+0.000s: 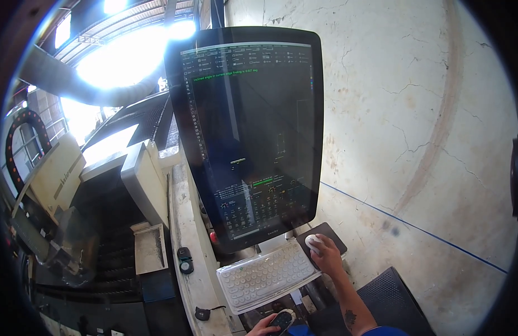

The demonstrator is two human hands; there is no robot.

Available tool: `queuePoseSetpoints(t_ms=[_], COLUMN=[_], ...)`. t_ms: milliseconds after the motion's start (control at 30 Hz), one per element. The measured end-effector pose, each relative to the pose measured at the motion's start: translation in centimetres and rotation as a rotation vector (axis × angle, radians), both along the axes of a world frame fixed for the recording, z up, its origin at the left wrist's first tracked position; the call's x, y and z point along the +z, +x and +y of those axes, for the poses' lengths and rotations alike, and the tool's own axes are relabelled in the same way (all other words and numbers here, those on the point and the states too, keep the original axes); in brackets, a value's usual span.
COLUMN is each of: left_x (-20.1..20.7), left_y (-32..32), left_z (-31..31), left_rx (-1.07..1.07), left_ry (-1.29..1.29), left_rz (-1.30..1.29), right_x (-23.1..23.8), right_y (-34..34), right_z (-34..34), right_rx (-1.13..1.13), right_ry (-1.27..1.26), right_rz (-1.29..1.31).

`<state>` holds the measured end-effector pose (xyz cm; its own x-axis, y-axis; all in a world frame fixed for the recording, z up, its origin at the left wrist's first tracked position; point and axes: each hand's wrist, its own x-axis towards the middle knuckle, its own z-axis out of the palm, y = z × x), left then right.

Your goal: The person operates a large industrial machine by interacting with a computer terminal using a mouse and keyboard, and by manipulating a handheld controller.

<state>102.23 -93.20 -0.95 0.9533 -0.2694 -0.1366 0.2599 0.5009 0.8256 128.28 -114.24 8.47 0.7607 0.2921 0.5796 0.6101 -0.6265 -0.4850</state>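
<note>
Tall dark monitor stands above and left of the right hand, angled toward the operator for reading. White keyboard lies just left of that hand, within reach. Right hand cupped, fingers draped over a white mouse on a dark pad. Left hand, at the lower edge, grips a black handheld remote, thumb side up.

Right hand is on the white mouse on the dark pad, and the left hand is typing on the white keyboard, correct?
Not quite. In the head view the left hand holds a small dark handheld remote below the keyboard, not typing. The right hand does rest on the white mouse.
</note>
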Motion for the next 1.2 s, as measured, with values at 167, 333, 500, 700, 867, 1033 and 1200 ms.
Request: queuePoseSetpoints(t_ms=[167,333,500,700,867,1033,1200], left_x=[0.1,1.1,0.8,1.3,-0.5,-0.6,-1.2], left_y=[0.1,-0.1,-0.2,0.1,0.5,0.3,0.2], left_z=[-0.2,-0.2,-0.1,0.1,-0.3,0.3,0.4], left_rx=[0.041,0.061,0.024,-0.001,0.029,-0.133,-0.136], left_ry=[0.053,0.077,0.098,0.072,0.137,0.100,0.102], left_rz=[-0.029,-0.032,-0.015,0.043,-0.068,0.107,0.100], right_x=[0.1,-0.1,-0.1,-0.2,0.0,0.4,0.1], right_y=[0.0,0.1,0.1,0.0,0.2,0.0,0.1], right_z=[0.1,0.0,0.0,-0.1,-0.1,0.0,-0.2], right_rx=[-0.003,-0.001,-0.001,-0.013,-0.006,0.010,0.021], right_ry=[-0.008,-0.007,-0.016,-0.038,-0.029,-0.036,-0.036], right_rz=[-0.003,-0.024,-0.033,-0.013,-0.018,-0.027,-0.042])
